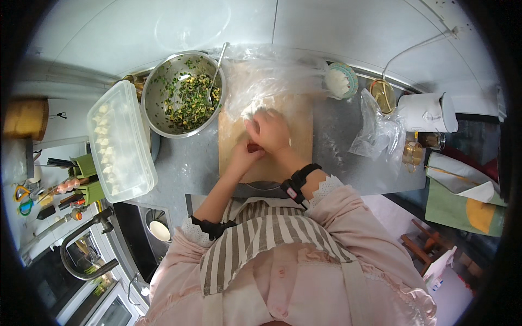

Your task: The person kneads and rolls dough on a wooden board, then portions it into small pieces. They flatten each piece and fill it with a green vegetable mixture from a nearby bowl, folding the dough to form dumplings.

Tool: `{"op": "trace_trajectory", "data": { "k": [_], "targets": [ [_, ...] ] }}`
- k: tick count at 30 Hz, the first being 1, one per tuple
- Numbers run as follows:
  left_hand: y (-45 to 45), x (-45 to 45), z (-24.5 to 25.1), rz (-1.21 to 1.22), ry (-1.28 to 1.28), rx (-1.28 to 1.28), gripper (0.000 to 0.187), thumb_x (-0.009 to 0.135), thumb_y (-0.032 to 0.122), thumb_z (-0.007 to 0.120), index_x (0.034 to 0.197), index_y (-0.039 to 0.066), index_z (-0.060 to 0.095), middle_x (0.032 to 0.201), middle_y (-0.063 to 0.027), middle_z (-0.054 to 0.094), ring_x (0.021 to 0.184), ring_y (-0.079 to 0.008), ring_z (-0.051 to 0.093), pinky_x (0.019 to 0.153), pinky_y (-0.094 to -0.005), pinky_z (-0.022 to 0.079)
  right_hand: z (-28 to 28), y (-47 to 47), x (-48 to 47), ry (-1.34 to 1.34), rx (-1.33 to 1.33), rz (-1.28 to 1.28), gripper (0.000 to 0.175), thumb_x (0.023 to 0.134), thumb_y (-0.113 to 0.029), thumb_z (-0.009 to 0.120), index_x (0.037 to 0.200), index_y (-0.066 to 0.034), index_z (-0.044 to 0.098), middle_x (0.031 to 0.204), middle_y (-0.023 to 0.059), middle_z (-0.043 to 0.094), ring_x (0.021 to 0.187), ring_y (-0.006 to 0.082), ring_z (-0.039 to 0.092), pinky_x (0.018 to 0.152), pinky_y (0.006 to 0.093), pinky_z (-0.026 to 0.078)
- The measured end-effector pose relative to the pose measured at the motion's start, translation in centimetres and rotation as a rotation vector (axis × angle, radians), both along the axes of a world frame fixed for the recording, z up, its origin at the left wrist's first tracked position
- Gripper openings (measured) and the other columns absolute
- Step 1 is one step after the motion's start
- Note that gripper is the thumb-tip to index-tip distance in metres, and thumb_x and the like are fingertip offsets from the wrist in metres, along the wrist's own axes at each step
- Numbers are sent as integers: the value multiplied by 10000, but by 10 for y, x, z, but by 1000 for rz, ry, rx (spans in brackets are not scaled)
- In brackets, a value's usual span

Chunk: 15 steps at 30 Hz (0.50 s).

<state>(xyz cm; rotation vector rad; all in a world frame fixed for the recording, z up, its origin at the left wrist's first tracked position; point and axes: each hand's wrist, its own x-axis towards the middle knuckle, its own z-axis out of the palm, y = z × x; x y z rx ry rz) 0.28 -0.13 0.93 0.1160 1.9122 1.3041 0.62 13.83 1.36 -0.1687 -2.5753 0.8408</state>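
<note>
Both my hands meet above a wooden board (pixel 299 122) dusted with flour. My right hand (pixel 269 130) is at the pile of white flour (pixel 255 109) near the edge of a clear plastic sheet (pixel 277 77). My left hand (pixel 248 154) has its thumb and fingers drawn together just below the right one. Whether either hand holds something small is hidden by the fingers. Left of the board stands a steel bowl (pixel 153 116) with a chopped green and yellow filling (pixel 189 98) and a metal spoon (pixel 216 69) in it.
A lidded plastic box (pixel 138 163) with a row of pale pieces stands at the left, above the sink and black faucet (pixel 87 228). To the right are a patterned bowl of white powder (pixel 342 79), a plastic bag (pixel 379 134), a white canister (pixel 422 112) and glass mugs (pixel 412 155).
</note>
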Motion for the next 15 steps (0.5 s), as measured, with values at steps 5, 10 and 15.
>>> {"op": "trace_trajectory", "data": {
  "k": [5, 10, 15],
  "targets": [
    [8, 10, 7, 167, -249, 176, 310, 861, 121, 649, 1069, -64, 512, 977, -138, 621, 898, -210, 653, 752, -296, 558, -14, 2, -24, -151, -45, -119, 364, 838, -410, 583, 650, -98, 576, 545, 84, 577, 504, 316, 560, 498, 437, 438],
    [26, 16, -1, 288, -176, 210, 262, 872, 130, 642, 983, -43, 480, 921, -125, 598, 766, -217, 674, 641, -304, 577, -22, 4, -31, -150, -152, -211, 383, 859, -423, 553, 642, -109, 583, 552, 58, 598, 492, 312, 566, 478, 431, 431],
    [26, -6, 3, 162, -97, 170, 242, 800, 71, 678, 944, -24, 509, 809, -118, 612, 620, -190, 658, 558, -293, 570, -11, 20, -19, -320, -650, -161, 432, 895, -429, 484, 734, -69, 658, 626, 94, 647, 570, 277, 604, 592, 374, 465]
  ]
}}
